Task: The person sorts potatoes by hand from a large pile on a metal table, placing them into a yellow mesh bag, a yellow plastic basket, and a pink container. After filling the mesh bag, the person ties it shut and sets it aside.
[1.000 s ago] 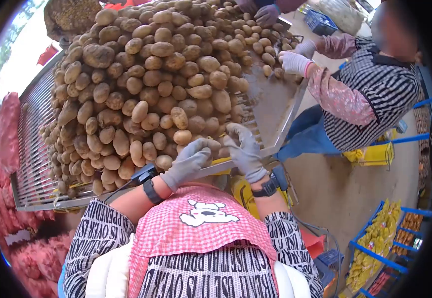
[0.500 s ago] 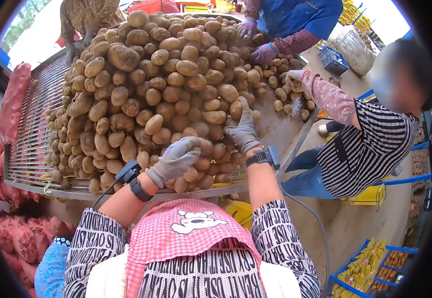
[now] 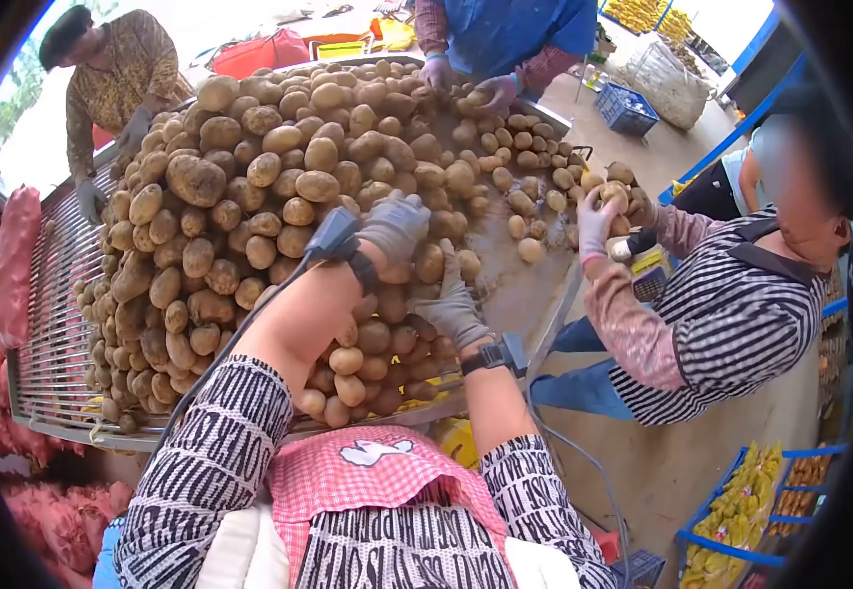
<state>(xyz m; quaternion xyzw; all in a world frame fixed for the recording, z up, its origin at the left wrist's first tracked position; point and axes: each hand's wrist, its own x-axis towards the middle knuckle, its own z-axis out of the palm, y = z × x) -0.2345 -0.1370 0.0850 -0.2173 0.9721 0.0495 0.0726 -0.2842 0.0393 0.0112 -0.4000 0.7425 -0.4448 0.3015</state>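
A large heap of potatoes covers the slatted metal table in front of me. My left hand, in a grey glove, reaches over the near right side of the heap. Its fingers bend down onto the potatoes, and the fingertips are hidden. Lower and to the right, my right hand, also gloved, lies against the heap's edge with thumb and fingers apart. A potato sits just beside its fingers. Both wrists carry strapped dark devices.
At right, a person in a striped shirt holds potatoes over the table. Across it, a person in blue handles potatoes; another person stands far left. Red mesh sacks lie left. A blue crate stands behind.
My left hand has moved forward and right onto the heap. My right hand has shifted slightly left and down. The striped-shirt person now has both hands raised around potatoes.
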